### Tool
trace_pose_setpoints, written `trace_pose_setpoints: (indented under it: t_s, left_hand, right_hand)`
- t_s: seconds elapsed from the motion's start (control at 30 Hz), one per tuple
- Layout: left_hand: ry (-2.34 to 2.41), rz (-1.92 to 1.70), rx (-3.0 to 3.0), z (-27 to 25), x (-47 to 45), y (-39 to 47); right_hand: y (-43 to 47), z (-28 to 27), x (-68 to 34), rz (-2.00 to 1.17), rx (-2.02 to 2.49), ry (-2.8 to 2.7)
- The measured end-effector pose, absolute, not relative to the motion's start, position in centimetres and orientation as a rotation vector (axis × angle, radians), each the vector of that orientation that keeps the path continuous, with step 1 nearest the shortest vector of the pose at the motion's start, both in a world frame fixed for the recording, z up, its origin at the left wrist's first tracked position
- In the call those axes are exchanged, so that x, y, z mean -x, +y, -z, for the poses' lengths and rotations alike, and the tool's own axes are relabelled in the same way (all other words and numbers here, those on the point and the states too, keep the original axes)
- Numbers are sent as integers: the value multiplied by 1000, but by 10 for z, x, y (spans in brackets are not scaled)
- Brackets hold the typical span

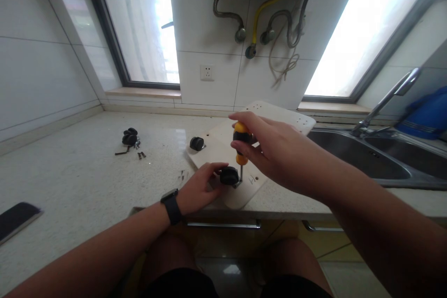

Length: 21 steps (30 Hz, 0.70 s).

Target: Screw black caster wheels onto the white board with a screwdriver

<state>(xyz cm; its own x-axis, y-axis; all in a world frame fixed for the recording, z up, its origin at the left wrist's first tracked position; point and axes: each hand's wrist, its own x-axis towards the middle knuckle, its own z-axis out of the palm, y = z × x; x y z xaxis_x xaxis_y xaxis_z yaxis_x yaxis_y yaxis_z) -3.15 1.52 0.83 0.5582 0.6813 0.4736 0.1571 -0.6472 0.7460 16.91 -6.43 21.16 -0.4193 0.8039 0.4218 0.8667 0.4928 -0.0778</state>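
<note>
My right hand is closed around the yellow and black handle of a screwdriver. The screwdriver stands upright, its shaft meeting the metal plate beside a black caster wheel. That caster sits near the front corner of a pale board lying on the counter. With its fingers around the caster's left side, my left hand grips it against the board. A second black caster is at the board's left corner. The screw under the screwdriver tip is too small to make out.
Spare casters with several small screws lie on the counter to the left. More screws rest beside the board. A dark flat object is at far left. The sink with a faucet stands right.
</note>
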Motion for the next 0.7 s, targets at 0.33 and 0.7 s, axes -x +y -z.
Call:
trace_pose_setpoints:
  t_s: [0.33,0.7]
  left_hand:
    - [664,-1046,-2208,-3,33,16]
    - [659,-1044,-2252,-3,33,18]
  right_hand:
    - [-55,-217,-202,-144,1327,-2392]
    - [-46,-198,-187,48,1500,-2100]
